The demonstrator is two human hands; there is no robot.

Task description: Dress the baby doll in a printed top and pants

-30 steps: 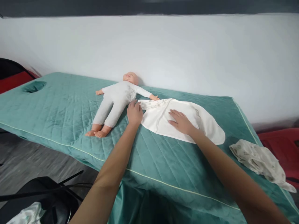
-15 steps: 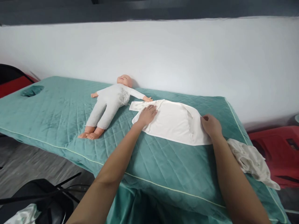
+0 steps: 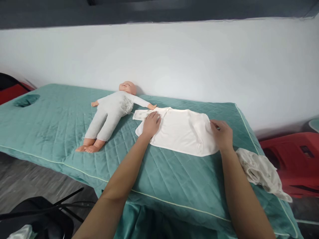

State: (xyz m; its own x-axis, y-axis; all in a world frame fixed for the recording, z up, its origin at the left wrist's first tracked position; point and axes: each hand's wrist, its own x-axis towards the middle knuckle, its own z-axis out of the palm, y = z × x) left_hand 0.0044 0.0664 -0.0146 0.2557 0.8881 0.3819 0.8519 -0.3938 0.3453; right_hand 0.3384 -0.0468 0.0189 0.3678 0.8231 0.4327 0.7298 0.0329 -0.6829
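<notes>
A white baby garment (image 3: 181, 131) lies spread flat on a teal quilted table (image 3: 161, 179). My left hand (image 3: 151, 123) rests palm down on its left end, fingers together and stretched out. At the garment's right end my right hand (image 3: 221, 133) has its fingers curled over the edge, gripping the cloth. A baby doll (image 3: 112, 109) in a pale one-piece suit lies on its back just left of the garment, head toward the white wall, one arm reaching to the garment's corner.
A crumpled printed cloth (image 3: 261, 171) lies at the table's right edge. A red object (image 3: 291, 159) stands beyond it on the right. A face hole (image 3: 26, 100) is at the table's far left. A black chair (image 3: 37, 215) stands at lower left.
My right hand moved from the garment's middle to its right end and folded that end inward, so the garment is shorter. My left hand shifted from beside the doll onto the garment's left end.
</notes>
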